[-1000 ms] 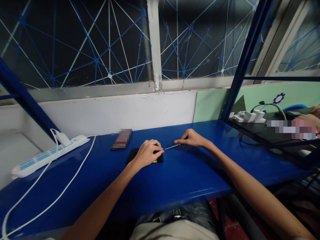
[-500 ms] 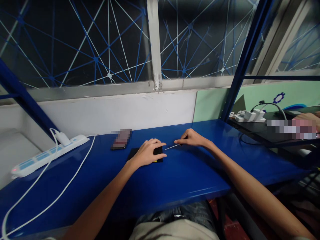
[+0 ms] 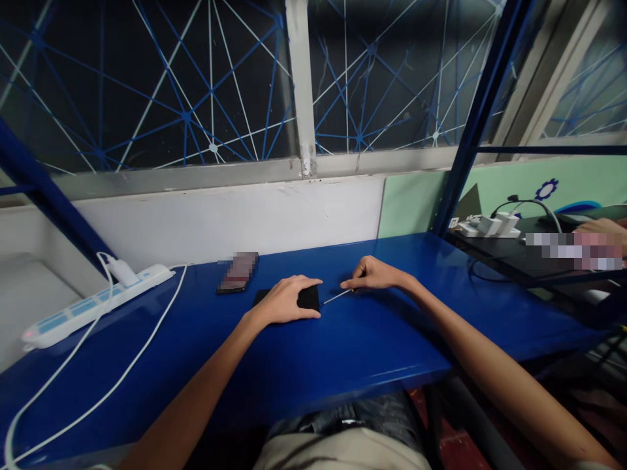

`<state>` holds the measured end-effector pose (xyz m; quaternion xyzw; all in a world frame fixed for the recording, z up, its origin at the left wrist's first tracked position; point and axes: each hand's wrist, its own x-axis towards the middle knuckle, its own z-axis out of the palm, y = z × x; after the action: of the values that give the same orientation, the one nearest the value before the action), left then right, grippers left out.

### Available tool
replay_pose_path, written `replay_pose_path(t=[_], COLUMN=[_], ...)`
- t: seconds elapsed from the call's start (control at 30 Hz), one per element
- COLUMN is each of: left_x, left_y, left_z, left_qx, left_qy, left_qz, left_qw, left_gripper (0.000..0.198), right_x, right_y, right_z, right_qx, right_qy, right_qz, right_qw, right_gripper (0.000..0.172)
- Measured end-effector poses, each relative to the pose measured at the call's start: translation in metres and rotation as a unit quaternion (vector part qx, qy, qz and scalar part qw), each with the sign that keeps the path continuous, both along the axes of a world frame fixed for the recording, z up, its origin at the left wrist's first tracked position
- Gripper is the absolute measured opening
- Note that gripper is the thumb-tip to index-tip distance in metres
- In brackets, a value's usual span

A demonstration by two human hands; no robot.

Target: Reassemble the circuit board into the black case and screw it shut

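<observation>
A flat black rectangular object [image 3: 308, 297] lies on the blue table. My left hand [image 3: 285, 300] rests over it, thumb and fingers spread along its two long edges at the right end. My right hand [image 3: 369, 274] is closed in a pinch on a thin metal rod [image 3: 337, 297], to the right of the black object. The rod slants down to the left, and its tip is at or very near the object's right edge; whether they touch is too small to tell.
A phone [image 3: 238, 272] lies behind my left hand. On the left are a white power strip [image 3: 98, 305] and its cable [image 3: 142, 362]. Another person's hand [image 3: 600, 228] is at the far right, near a second power strip [image 3: 490, 226].
The rod's tip has come down and slightly left, closer to the black object's right edge. My left hand has shifted slightly left, its thumb and fingers now along the object's edges.
</observation>
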<state>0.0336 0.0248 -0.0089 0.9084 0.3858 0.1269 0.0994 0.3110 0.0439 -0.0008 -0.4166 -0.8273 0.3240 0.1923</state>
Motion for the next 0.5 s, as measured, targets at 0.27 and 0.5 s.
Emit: replay_pose_path(t=[0.27,0.5], left_x=[-0.0011,0.0001], left_y=[0.0016,0.0003], left_z=[-0.0032,-0.0030], left_qx=[0.013,0.025], left_qy=[-0.009,-0.007], left_qz=[-0.001,0.009], left_qw=[1.000,1.000], left_gripper=[0.070,0.066], right_x=[0.0005,0.0007], right_y=[0.0003,0.0012], right_z=[-0.0008,-0.0017], right_qx=[-0.003,-0.009], right_qy=[0.003,0.006], right_qz=[0.006,0.011], right_qw=[1.000,1.000], right_gripper=[0.053,0.049])
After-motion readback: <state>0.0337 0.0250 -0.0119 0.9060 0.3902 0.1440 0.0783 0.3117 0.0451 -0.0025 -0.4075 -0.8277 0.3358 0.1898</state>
